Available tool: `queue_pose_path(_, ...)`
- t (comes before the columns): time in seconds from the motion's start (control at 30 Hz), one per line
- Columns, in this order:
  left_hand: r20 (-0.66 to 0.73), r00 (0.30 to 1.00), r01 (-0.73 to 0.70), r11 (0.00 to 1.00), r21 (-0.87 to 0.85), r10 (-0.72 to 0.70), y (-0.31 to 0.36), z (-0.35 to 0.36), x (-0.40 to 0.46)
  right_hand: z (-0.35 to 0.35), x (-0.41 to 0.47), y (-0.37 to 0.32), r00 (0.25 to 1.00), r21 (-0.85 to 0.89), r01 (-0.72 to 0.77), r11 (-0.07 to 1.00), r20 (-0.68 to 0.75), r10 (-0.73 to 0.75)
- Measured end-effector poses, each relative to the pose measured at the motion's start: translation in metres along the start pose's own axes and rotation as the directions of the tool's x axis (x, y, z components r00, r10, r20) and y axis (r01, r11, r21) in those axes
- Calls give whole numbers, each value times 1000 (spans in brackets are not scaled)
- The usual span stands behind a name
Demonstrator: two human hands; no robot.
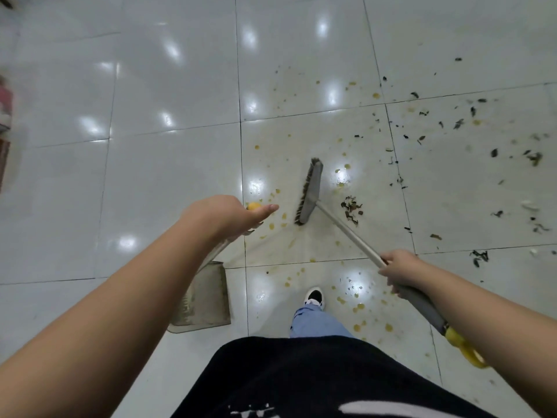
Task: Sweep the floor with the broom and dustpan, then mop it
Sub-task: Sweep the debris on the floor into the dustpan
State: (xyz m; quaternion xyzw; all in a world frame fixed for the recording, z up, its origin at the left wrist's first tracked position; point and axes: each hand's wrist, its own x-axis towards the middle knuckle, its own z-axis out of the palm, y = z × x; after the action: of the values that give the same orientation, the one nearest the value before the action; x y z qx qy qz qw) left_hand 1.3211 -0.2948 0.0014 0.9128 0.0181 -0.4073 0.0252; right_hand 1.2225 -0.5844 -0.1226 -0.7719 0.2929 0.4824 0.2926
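My right hand (401, 271) grips the broom handle (346, 230) near its grey sleeve, with a yellow loop end (465, 348) behind my wrist. The grey broom head (310, 191) rests on the white tiled floor (150, 146) among yellow-brown splashes (346, 166). My left hand (223, 215) holds the yellow-tipped top of the dustpan's long handle, thumb stretched forward. The grey dustpan (205, 300) sits on the floor below my left forearm. Dark scraps of debris (351, 208) lie just right of the broom head, and more are scattered to the far right (533, 158).
My foot in a white and black shoe (315, 297) stands between dustpan and broom, with a blue trouser leg above it. Blurred reddish objects (4, 107) sit at the left edge. Shiny tiles with light reflections stretch to the upper left.
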Motion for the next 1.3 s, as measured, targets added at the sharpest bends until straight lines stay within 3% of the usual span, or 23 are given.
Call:
queue_pose_path(0.17,0,1000,15,1000,-3,-15,-1,0,6,43,9,-24,980,97,14,995,199,-33)
queue_pose_path(0.33,-24,999,35,998,-46,-36,-19,-4,7,69,20,-26,960,86,-77,993,274,51)
queue_pose_path(0.6,-37,999,20,1000,-20,-20,-29,-3,-1,32,19,16,975,189,-195,962,147,168)
queue_pose_path(0.77,-87,995,-48,996,80,55,-30,-22,-9,4,7,23,994,359,-98,928,79,74)
queue_pose_path(1.03,-312,941,-142,990,-13,131,-39,-59,-7,-39,-2,4,999,426,28,904,-32,-15)
queue_pose_path(1.3,-465,864,-276,955,-110,196,-60,-109,28,-57,-5,-52,988,586,139,798,-133,-74)
